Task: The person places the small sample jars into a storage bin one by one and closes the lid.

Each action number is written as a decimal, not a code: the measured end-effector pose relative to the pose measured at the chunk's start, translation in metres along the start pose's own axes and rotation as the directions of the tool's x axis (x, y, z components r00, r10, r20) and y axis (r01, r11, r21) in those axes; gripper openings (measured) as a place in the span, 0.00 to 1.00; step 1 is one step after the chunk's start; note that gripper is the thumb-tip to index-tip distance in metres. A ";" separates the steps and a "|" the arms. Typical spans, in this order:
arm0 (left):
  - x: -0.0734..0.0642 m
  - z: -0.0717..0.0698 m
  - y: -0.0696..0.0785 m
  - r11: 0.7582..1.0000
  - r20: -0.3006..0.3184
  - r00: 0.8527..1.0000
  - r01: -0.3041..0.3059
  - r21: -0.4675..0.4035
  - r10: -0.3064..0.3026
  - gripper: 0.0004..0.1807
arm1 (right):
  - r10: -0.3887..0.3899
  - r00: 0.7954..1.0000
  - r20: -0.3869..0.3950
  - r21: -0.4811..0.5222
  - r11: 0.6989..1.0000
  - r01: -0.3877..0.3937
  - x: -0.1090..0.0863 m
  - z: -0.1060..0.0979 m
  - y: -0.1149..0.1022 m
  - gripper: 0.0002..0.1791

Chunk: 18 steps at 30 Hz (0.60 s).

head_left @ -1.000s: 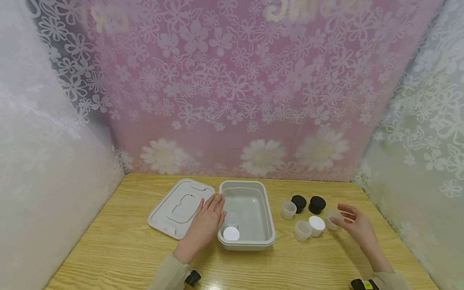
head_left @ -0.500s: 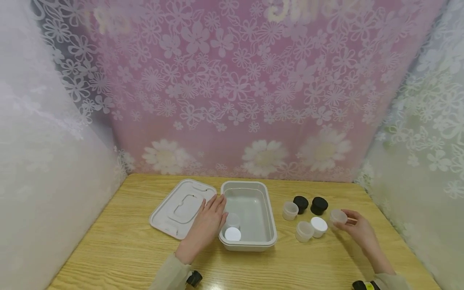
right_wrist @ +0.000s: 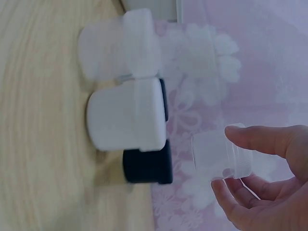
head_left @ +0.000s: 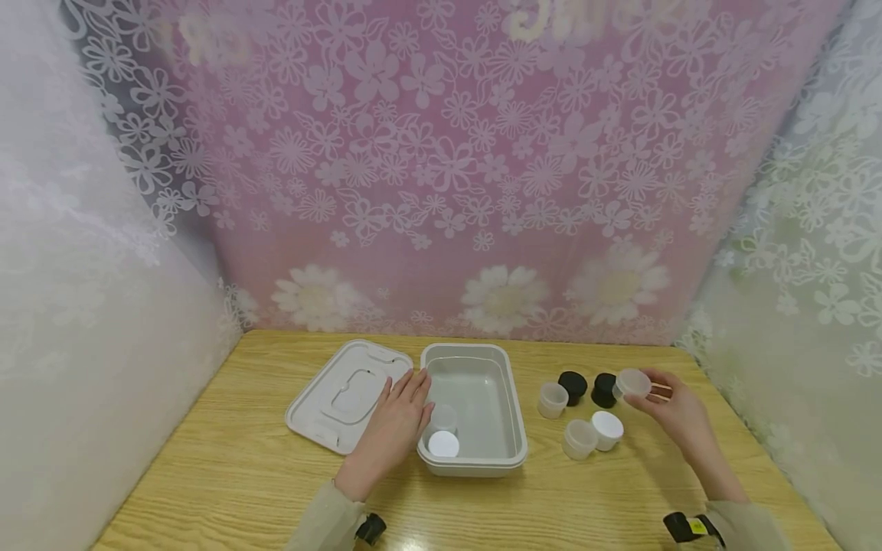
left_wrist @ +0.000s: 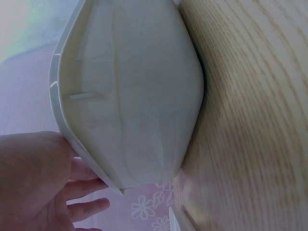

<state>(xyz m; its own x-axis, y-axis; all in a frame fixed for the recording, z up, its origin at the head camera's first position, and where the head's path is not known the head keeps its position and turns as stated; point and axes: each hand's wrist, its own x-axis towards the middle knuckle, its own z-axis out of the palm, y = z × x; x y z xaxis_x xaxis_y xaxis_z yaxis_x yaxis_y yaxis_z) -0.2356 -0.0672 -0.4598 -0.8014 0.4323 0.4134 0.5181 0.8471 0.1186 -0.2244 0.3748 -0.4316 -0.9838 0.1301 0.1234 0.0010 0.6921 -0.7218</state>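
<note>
Largest of all, a pink flowered curtain hangs toward 12 o'clock, with the wooden desk spreading below it round to 6. Taking the grey tub as the dial's centre, a flat lid lies at 9 o'clock, just beside the uncovered tub.

Next come the hands. The step in hand looks like a lift: the right hand, at 3 o'clock and well apart from the tub, pinches the raised clear jar off the desk. Its thumb and fingers are parted only as wide as the jar, which stands roughly upright. The next move seems to call for a steady pinch and enough height to pass the near black jar at the raised jar's 9 o'clock. The left hand rests against the tub's rim at 9 o'clock, fingers extended and relaxed, gripping nothing.

Smallest are the other jars. Between 3 and 4 o'clock stand a far black jar, a white jar and two clear jars. Inside the tub, toward 7 o'clock, sit a white-topped jar and a faint clear one.
</note>
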 end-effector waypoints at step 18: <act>0.000 0.000 0.000 1.000 -0.013 1.000 -0.005 -0.005 0.005 0.25 | -0.129 0.986 0.106 0.156 0.981 0.112 0.012 0.029 -0.072 0.38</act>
<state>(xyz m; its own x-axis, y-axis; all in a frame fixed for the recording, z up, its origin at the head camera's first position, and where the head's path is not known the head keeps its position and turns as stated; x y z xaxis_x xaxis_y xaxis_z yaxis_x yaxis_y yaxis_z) -0.2352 -0.0672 -0.4599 -0.7950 0.4325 0.4253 0.5235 0.8434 0.1209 -0.2413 0.3053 -0.3980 -0.9891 -0.0363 0.1428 -0.1370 0.5827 -0.8010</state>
